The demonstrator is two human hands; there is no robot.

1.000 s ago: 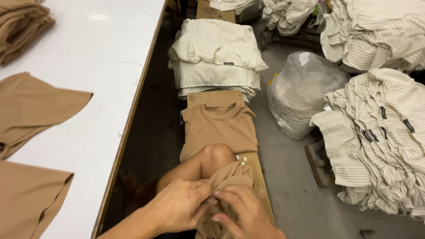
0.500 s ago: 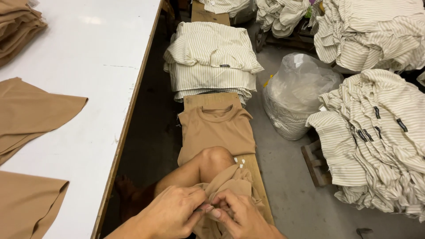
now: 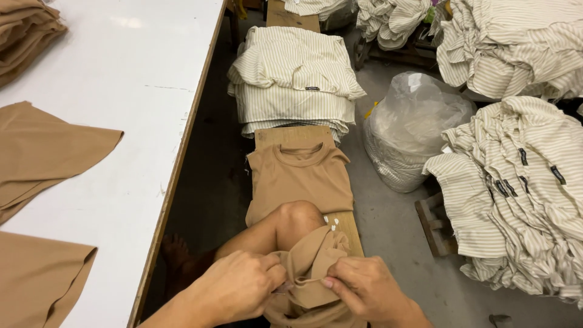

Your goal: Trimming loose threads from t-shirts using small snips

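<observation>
A bunched tan garment [image 3: 313, 267] lies in my lap at the bottom of the head view, below my bent knee. My left hand [image 3: 237, 287] pinches its fabric from the left. My right hand [image 3: 364, 288] grips a fold of it from the right, thumb pressed on the cloth. Both hands meet at the same spot of the cloth. A second tan shirt [image 3: 300, 176] lies flat on the wooden bench [image 3: 349, 222] just beyond my knee, neckline away from me. A few small white bits [image 3: 331, 223] sit on the bench beside the knee.
A white table [image 3: 139, 91] runs along the left with tan fabric pieces [image 3: 42, 152] and a tan stack [image 3: 24, 33]. Folded striped garments [image 3: 291, 79] pile at the bench's far end. A filled clear plastic bag [image 3: 413, 127] and more striped piles [image 3: 522, 182] stand on the right.
My hands have stayed on the tan garment and shifted their grip slightly, drawing closer together on the fold. The view has tilted a little.
</observation>
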